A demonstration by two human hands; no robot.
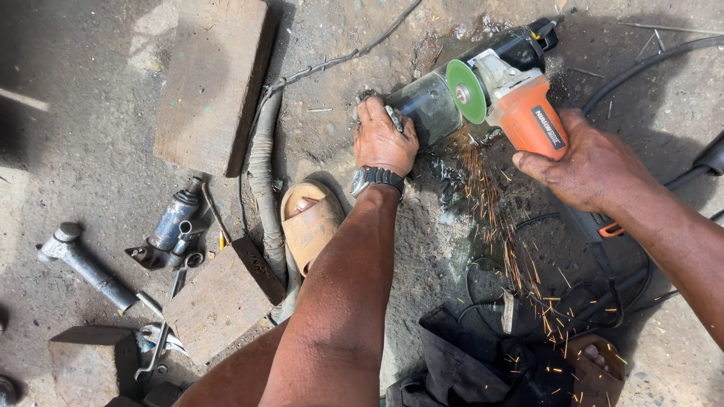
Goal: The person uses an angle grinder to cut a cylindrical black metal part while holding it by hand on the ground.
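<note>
My right hand (592, 162) grips the orange body of an angle grinder (528, 113) whose green disc (466, 92) bears on a dark metal cylinder (424, 105) lying on the ground. Sparks (505, 218) stream down toward me from the cut. My left hand (385, 139), with a wristwatch (375, 179) on it, presses on the cylinder's near left end and holds a small metal piece against it.
A tan sandal with a foot in it (311, 222) sits just left of my forearm. Two wooden blocks (215, 79) (222, 298), a blue bottle jack (172, 226), a steel bar (87, 267) and hoses lie to the left. Dark cloth and cables (483, 354) lie below.
</note>
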